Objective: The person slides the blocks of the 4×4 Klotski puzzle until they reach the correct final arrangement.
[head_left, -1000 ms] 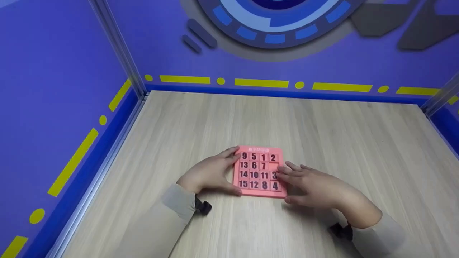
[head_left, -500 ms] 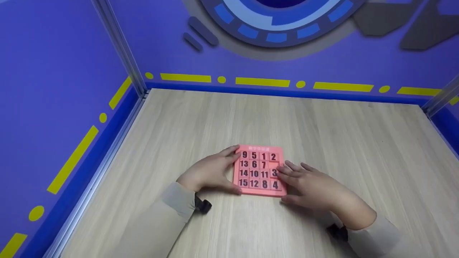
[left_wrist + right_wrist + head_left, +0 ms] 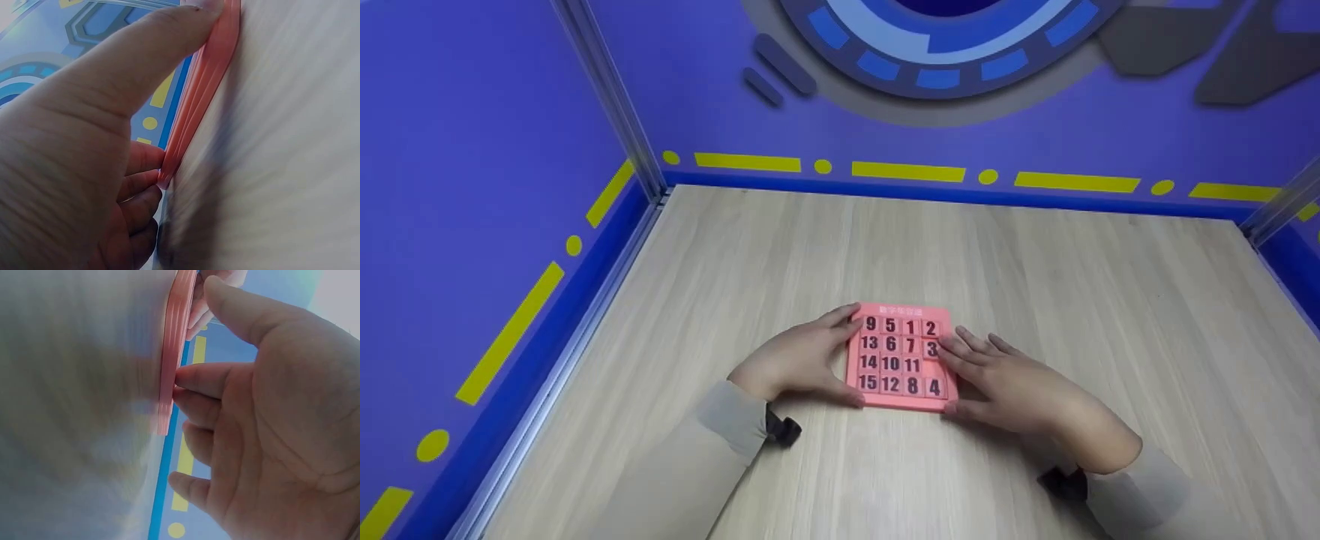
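A pink sliding number puzzle [image 3: 904, 403] lies flat on the wooden table. My left hand [image 3: 802, 362] holds its left side, the thumb at the near corner and the fingers at the far corner. In the left wrist view the thumb and fingers of that hand span the puzzle's pink edge [image 3: 209, 73]. With extended fingers, my right hand [image 3: 1012, 382] touches the tile numbered 3 [image 3: 931, 349] in the second row, right column. Directly below that tile is the vacant slot, partly covered by the fingers. In the right wrist view two fingertips touch the puzzle [image 3: 175, 343].
The pale wooden table [image 3: 810, 255] is bounded by a blue-purple back wall [image 3: 697, 97] and a similar left wall [image 3: 472, 150]. Metal profiles [image 3: 607, 97] run along the corners. Black straps [image 3: 784, 430] sit at both wrists.
The tile numbered 3 has slid away from me, from the third row to the second. The vacant slot is now in the third row. My right fingers moved with it; the left hand stayed.
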The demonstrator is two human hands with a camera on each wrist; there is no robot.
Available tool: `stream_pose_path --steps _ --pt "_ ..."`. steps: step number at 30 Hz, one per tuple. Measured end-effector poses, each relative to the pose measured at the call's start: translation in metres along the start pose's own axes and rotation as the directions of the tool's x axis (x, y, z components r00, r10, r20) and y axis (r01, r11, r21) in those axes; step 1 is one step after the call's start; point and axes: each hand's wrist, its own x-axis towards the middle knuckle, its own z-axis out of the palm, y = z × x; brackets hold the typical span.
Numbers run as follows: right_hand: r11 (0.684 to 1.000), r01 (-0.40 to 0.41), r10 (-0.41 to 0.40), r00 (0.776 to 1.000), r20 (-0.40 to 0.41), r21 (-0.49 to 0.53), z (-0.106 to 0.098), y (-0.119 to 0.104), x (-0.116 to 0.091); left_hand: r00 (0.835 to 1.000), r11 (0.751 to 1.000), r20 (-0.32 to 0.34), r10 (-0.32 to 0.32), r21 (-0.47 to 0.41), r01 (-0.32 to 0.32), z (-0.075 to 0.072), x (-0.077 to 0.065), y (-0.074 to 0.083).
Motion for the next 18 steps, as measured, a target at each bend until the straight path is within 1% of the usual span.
stream_pose_path --steps 7,14,18 --pt "0.999 0.01 -0.01 1.0 -0.01 0.036 0.003 0.006 0.003 1.0 1.0 -0.002 -0.007 0.012 0.007 -0.001 -0.001 -0.001" --pt "0.995 -0.011 0.007 0.999 0.043 0.097 -0.004 0.009 -0.004 1.0 1.0 0.0 -0.005 0.01 0.005 -0.001 -0.001 0.0" --pt "0.993 -0.002 -0.006 0.998 0.065 0.119 -0.012 0.007 -0.012 1.0 1.0 0.003 0.001 0.01 -0.001 0.0 0.0 0.0"
